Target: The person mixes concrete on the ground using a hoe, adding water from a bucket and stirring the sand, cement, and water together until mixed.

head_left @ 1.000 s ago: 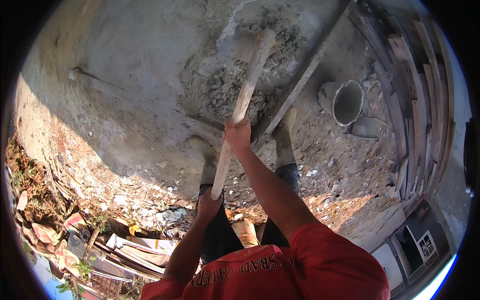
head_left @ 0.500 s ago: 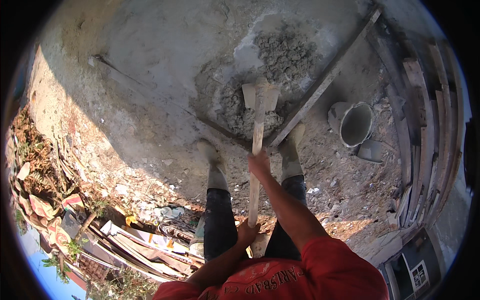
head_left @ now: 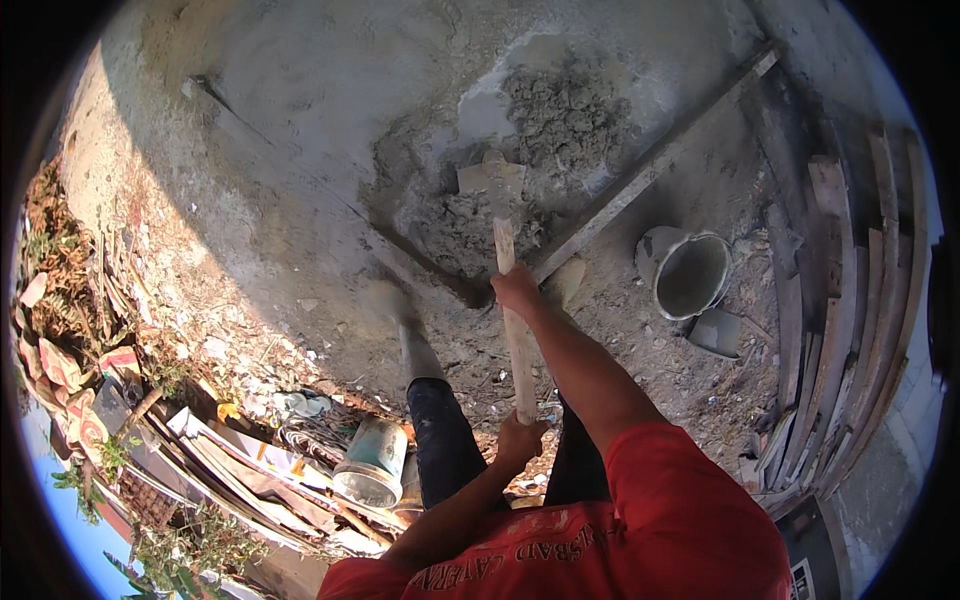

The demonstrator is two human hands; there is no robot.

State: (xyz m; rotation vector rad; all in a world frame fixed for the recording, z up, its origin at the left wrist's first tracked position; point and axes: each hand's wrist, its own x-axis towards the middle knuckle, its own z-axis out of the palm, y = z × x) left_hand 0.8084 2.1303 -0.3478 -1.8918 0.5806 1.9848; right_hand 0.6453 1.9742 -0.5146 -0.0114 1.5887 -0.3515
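A hoe with a pale wooden handle reaches away from me. My left hand is closed around the handle near its butt end, close to my body. Farther up, my right hand grips the same handle below the head. The wide, grey-crusted hoe blade is at the wet grey mortar, between two boards that form a V. Another lumpy mortar heap lies just beyond it. How deep the blade sits in the mix I cannot tell.
A long board slants off to the right, another board to the left. A mortar-smeared bucket stands at right, with a flat scoop-like piece beside it. Stacked planks line the right. A second bucket lies among scraps at lower left.
The hoe has moved away from me and its blade has swung left across the mortar. Both hands went forward with it, still gripping. The view has shifted, showing more of the lower-left bucket.
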